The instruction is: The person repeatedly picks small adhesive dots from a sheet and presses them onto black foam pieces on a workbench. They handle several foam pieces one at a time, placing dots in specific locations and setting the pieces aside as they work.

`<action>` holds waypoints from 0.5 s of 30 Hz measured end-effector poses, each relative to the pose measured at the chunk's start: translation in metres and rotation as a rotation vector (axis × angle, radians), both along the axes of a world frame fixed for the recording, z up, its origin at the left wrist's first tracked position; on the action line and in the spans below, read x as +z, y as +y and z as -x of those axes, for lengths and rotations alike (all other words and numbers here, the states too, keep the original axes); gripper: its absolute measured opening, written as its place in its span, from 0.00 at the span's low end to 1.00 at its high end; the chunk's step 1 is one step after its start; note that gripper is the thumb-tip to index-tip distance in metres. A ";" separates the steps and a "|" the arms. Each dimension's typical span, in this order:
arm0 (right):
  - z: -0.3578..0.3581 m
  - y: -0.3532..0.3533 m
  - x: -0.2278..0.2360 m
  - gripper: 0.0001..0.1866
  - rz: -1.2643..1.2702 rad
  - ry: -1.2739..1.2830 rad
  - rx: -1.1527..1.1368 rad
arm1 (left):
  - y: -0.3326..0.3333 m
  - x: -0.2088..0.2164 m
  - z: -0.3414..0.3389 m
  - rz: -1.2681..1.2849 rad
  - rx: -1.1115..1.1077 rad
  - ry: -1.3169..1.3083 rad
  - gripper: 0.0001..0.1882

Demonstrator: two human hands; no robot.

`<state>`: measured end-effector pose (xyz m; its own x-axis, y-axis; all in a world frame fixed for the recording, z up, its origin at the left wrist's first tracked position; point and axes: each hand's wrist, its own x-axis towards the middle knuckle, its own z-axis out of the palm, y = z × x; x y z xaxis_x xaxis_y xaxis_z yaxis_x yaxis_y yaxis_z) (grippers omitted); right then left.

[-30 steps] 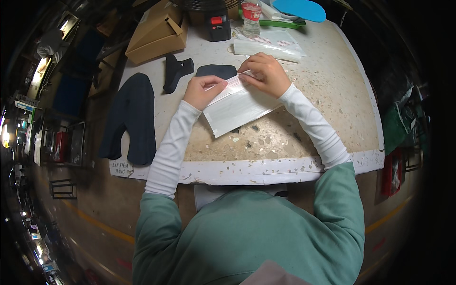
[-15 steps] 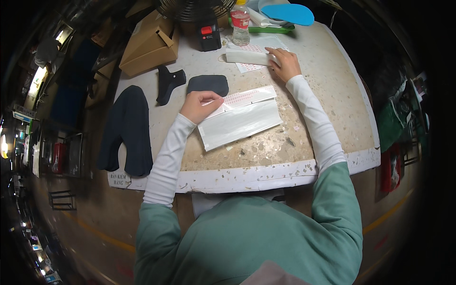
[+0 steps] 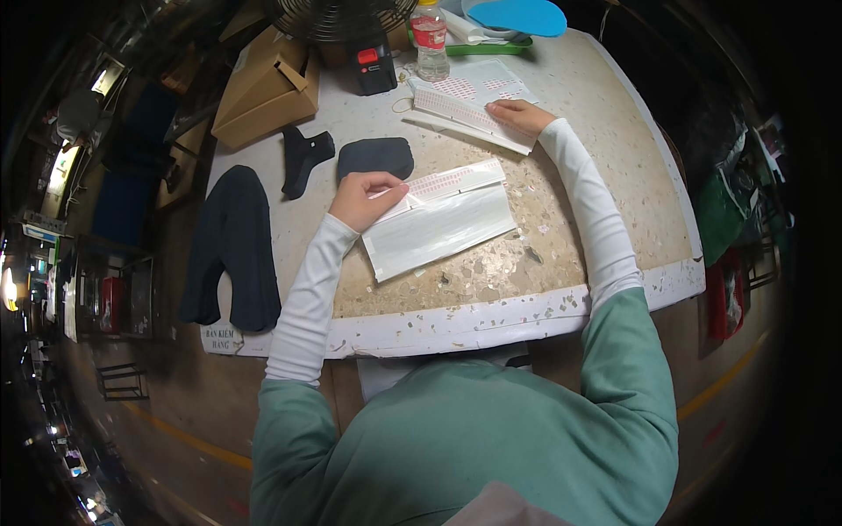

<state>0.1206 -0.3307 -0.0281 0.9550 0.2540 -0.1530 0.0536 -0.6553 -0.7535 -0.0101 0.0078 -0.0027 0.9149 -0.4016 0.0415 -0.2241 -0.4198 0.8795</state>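
At the far left the room is dark and bent by the lens; shelves and lights there are too small to make out. A long dark fabric piece [image 3: 230, 245] lies on the left edge of the counter [image 3: 614, 219] and hangs partly over it. Behind it sits a cardboard box [image 3: 263, 88], its far side cut off by shadow. Two smaller dark pieces lie near the middle: a forked piece [image 3: 303, 158] and a rounded pad [image 3: 375, 158], close together but apart.

The left hand [image 3: 364, 197] rests just in front of the pad, fingers curled together and pinching the left end of a white strip [image 3: 447, 182] printed with red marks; what the marks are cannot be told. The strip lies along the top edge of a clear bag [image 3: 438, 230], which lies flat on the counter before the person. Whether the strip is inside or on top of the bag is unclear.

Farther back stand a black device [image 3: 373, 68] with a red button, a fan [image 3: 338, 16] cut off by the top edge, and a bottle [image 3: 430, 37].

The right hand [image 3: 517, 114] is stretched out, fingers lying flat and together on a stack of sheets [image 3: 469, 112] with red print. Beyond it a blue oval [image 3: 517, 16] lies on a green thing, mostly hidden.
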 end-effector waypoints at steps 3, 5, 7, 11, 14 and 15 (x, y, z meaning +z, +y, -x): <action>0.005 0.000 0.008 0.29 0.133 -0.079 0.095 | 0.000 -0.002 -0.001 0.009 -0.004 -0.001 0.12; 0.009 0.001 0.013 0.25 0.182 -0.231 0.113 | 0.000 -0.003 -0.001 0.013 -0.013 0.007 0.10; 0.012 0.006 0.015 0.22 0.217 -0.340 0.053 | 0.000 -0.004 -0.001 0.008 -0.012 0.004 0.10; 0.016 0.015 0.008 0.19 0.270 -0.593 -0.128 | -0.001 -0.004 -0.001 0.018 -0.020 0.000 0.10; 0.015 0.014 0.002 0.16 0.326 -0.760 -0.167 | 0.000 -0.003 0.000 0.001 -0.010 -0.001 0.10; 0.014 0.012 0.001 0.15 0.311 -0.726 -0.181 | 0.000 -0.003 0.000 -0.002 -0.011 -0.002 0.10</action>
<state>0.1069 -0.3184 -0.0273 0.8656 0.1339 0.4825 0.3325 -0.8742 -0.3538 -0.0099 0.0075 -0.0056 0.9102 -0.4121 0.0420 -0.2303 -0.4192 0.8782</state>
